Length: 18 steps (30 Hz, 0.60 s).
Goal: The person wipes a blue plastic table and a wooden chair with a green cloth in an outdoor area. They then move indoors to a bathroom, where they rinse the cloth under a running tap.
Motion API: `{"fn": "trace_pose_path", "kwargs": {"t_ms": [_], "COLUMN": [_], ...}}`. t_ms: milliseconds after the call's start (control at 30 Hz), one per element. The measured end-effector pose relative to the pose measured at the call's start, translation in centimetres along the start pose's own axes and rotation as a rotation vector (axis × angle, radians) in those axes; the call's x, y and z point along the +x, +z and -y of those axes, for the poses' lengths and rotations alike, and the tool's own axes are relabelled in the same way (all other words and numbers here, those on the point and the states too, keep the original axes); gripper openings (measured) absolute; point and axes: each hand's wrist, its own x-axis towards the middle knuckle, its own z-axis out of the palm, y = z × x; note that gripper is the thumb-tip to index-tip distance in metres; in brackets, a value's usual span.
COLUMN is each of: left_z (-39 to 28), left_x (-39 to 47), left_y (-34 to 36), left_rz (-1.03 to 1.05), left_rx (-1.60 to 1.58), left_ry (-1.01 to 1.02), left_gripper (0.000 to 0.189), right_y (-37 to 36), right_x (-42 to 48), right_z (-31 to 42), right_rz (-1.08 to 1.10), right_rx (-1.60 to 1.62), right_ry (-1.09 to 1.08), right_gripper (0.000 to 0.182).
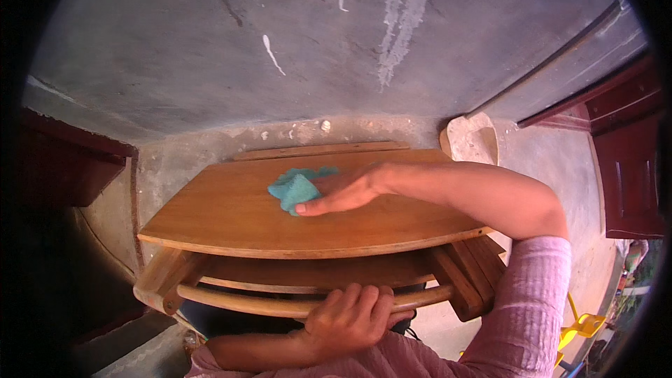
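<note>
A wooden school-style desk (210,215) stands right before me, its broad top tilted towards the view. My right hand (349,191) presses a teal cloth (298,192) onto the middle of that top, the thumb along the cloth's near edge. The cloth is bunched, partly hidden under the fingers. Below the top's near edge, my left hand (353,319) is wrapped around a rounded wooden rail (252,302) that joins the desk's side pieces. Between rail and top an open shelf (315,272) shows.
A grey wall (262,79) with white streaks rises behind the desk. Beyond the desk's right corner is a pale, worn basin-like object (475,139). Dark red doors stand at left (73,163) and right (630,184). Something yellow (583,325) is at lower right.
</note>
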Motion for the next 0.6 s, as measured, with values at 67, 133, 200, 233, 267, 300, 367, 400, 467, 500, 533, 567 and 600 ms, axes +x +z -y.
{"fn": "trace_pose_path", "kwargs": {"t_ms": [67, 133, 200, 233, 267, 300, 367, 400, 467, 500, 533, 567, 600], "left_z": [-0.4, -0.3, -0.4, -0.5, -0.4, -0.2, -0.4, -0.3, -0.2, 0.1, 0.2, 0.4, 0.9], "left_x": [-0.3, -0.5, -0.9, -0.6, -0.4, -0.8, -0.5, -0.2, 0.1, 0.2, 0.4, 0.7, 1.1], "left_y": [0.1, 0.1, 0.4, 0.4, 0.5, 0.7, 0.3, -0.1, -0.4, -0.1, 0.0, 0.0, 0.1], "left_rz": [0.02, 0.028, 0.023, 0.012, -0.008, -0.009, -0.002, 0.022, 0.018, -0.011, -0.041, -0.06, -0.074], "left_rx": [-0.007, -0.025, -0.034, -0.048, -0.047, -0.024, -0.018, -0.01, -0.007, -0.024, -0.035, -0.023, -0.014], "left_ry": [-0.02, -0.044, -0.053, -0.015, 0.001, -0.034, -0.021, -0.019, -0.026, -0.021, -0.019, -0.006, 0.006], "left_gripper": [0.038, 0.038, 0.038, 0.038, 0.038, 0.038, 0.038, 0.038, 0.039, 0.039, 0.039, 0.041, 0.043], "right_y": [-0.9, -2.3, -4.0, -5.2, -4.8, -4.9, -4.6, -4.3, -4.2, -4.1, -4.2, -4.2, -4.2], "right_x": [4.3, 4.8, 1.6, -0.5, -2.3, -3.5, -7.0, -7.9, -10.0, -11.3, -12.5, -13.8, -15.3], "right_z": [-2.9, -8.2, -10.6, -18.2, -23.9, -22.0, -22.7, -21.8, -18.2, -16.7, -15.0, -13.2, -11.3], "right_rz": [0.0, -0.06, -0.13, -0.011, -0.105, -0.107, -0.156, -0.155, -0.154, -0.139, -0.125, -0.111, -0.138], "right_rx": [-0.013, -0.043, -0.208, -0.028, -0.147, -0.181, -0.213, -0.205, -0.197, -0.171, -0.15, -0.127, -0.103], "right_ry": [-0.088, 0.151, 0.648, 0.61, 0.762, 0.762, 0.821, 0.812, 0.787, 0.809, 0.825, 0.838, 0.778], "right_gripper": [0.091, 0.089, 0.087, 0.086, 0.083, 0.086, 0.086, 0.085, 0.083, 0.082, 0.081, 0.079, 0.077]}}
